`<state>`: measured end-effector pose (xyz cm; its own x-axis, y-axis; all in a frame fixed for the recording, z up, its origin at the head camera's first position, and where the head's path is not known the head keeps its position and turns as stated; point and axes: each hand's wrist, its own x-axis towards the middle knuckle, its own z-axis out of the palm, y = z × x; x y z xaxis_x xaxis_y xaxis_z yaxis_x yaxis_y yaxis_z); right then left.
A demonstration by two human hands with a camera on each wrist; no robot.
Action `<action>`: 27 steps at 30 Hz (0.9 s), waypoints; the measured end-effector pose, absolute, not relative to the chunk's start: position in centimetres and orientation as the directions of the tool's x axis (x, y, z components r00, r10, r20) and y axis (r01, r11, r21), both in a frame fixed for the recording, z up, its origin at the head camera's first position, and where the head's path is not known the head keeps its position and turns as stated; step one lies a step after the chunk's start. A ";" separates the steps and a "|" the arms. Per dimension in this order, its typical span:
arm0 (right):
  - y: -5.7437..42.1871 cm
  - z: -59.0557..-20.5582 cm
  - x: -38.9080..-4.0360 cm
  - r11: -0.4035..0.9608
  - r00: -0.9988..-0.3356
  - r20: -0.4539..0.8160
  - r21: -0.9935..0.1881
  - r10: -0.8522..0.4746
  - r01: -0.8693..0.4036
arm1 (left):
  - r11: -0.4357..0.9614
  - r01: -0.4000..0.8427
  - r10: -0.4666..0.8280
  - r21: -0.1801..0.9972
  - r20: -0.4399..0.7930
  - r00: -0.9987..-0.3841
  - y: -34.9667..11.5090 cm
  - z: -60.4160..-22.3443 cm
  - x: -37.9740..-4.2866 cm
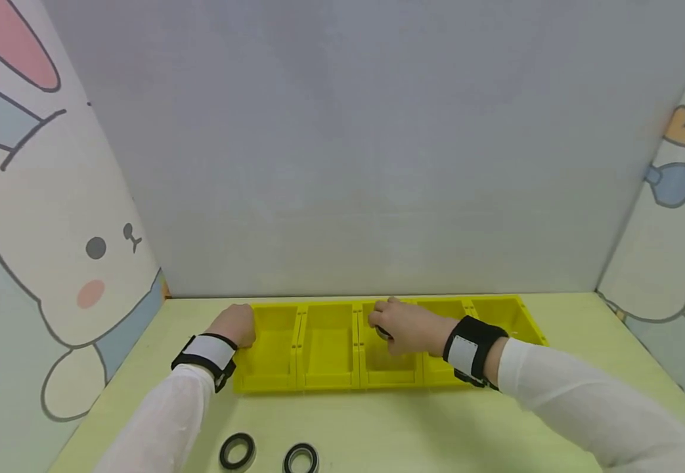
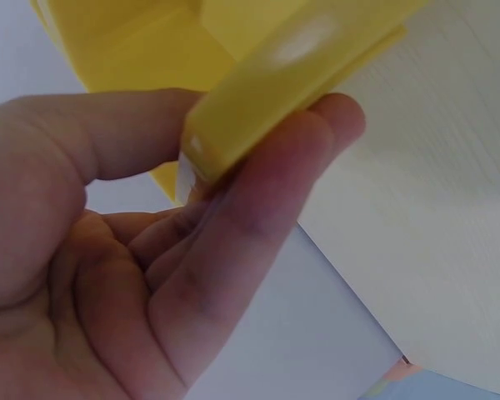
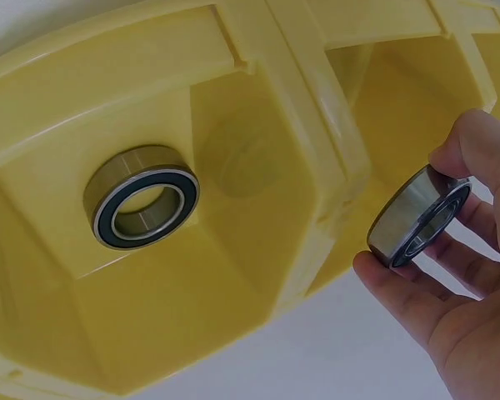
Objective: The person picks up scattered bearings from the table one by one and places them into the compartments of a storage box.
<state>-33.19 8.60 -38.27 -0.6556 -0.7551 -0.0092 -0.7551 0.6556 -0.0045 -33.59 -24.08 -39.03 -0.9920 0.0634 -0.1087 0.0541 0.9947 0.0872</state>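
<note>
My left hand grips the left end wall of a yellow divided bin, thumb on one side and fingers on the other in the left wrist view. Over the middle compartment, my right hand pinches a ball bearing, a steel ring with a dark seal, between thumb and fingertips. It is held tilted, above the compartment floor. A second bearing sits inside a neighbouring compartment in the right wrist view; the right hand and arm hide it in the head view.
Two more bearings lie on the pale table in front of the bin: a left one and a right one. A grey panel rises behind the bin. Side walls with cartoon drawings flank the table.
</note>
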 end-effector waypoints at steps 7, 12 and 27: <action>8.0 -40.3 -34.8 0.673 -0.674 -0.002 0.064 -0.738 -0.737 | 0.995 0.038 0.047 0.090 -0.103 -0.994 -24.3 -39.1 -33.2; 7.8 -41.9 -35.5 0.663 -0.664 0.017 0.069 -0.748 -0.745 | 0.995 0.036 0.045 0.094 -0.098 -0.994 -24.5 -39.2 -33.2; 6.6 -43.7 -36.1 0.713 -0.711 -0.065 -0.012 -0.700 -0.701 | 0.995 0.041 0.050 0.093 -0.096 -0.994 -24.6 -39.1 -33.1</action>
